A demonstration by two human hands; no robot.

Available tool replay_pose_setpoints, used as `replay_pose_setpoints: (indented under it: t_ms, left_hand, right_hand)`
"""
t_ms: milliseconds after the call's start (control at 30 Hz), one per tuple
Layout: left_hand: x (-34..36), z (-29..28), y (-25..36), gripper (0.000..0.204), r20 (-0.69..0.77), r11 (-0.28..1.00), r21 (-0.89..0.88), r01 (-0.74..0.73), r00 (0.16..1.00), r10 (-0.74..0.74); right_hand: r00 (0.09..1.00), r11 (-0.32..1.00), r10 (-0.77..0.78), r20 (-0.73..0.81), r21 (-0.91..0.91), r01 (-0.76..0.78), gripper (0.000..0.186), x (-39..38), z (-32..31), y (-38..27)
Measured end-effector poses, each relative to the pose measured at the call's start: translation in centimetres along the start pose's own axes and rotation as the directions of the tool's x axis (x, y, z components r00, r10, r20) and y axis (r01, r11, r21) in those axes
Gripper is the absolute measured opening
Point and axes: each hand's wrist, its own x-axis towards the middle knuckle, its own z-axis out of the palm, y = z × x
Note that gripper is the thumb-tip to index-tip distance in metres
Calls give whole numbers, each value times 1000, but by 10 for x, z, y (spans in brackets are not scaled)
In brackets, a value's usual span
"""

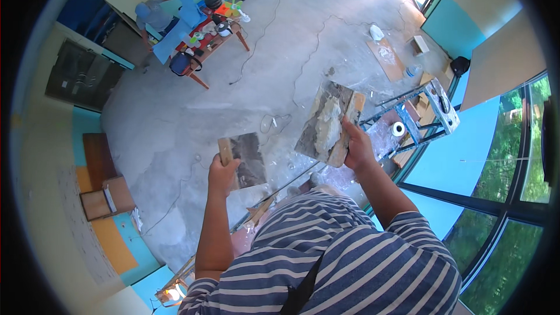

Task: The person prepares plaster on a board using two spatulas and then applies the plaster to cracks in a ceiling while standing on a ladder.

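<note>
My left hand (pixel 221 177) is closed round the wooden edge of a broad putty scraper (pixel 247 160), whose flat dark blade is smeared with grey. Further right, my right hand (pixel 357 147) grips a larger, wood-edged plastering blade (pixel 311 123) by its right side, thumb on top. A thick lump of off-white putty (pixel 328 122) lies along the middle of that blade. The two tools are apart, both held up in front of my striped shirt.
A paint-spattered stepladder (pixel 421 118) stands on the right, with a white roll (pixel 398 129) beside it. Cables (pixel 301 70) run over the concrete floor (pixel 175 116). At the far left, a person (pixel 156 18) is by a cluttered wooden table (pixel 217 48). A cardboard box (pixel 120 193) sits by the left wall.
</note>
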Motion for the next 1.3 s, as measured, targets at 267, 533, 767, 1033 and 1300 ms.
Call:
replay_pose_setpoints:
  t_ms: [267, 533, 767, 1033, 1300]
  left_hand:
    - [-58, 1, 98, 43, 94, 934, 169, -315, 948, 303]
    - [-65, -2, 105, 46, 170, 899, 266, -347, 935, 311]
    - [-63, 7, 112, 46, 106, 841, 376, -388, 920, 377]
    - [-55, 29, 156, 44, 11, 783, 432, -447, 871, 492]
    - [-24, 48, 196, 39, -264, 690, 407, -598, 647, 716]
  right_hand:
    - [994, 997, 55, 92, -55, -50, 39, -19, 33, 46]
    - [981, 973, 105, 166, -221, -67, 38, -33, 50, 70]
    - [958, 974, 34, 283, -224, 32, 39, -27, 43, 69]
    - [920, 959, -9, 393, -258, 119, 39, 7, 49, 16]
    - [857, 947, -5, 516, -272, 170, 36, 32, 49, -35]
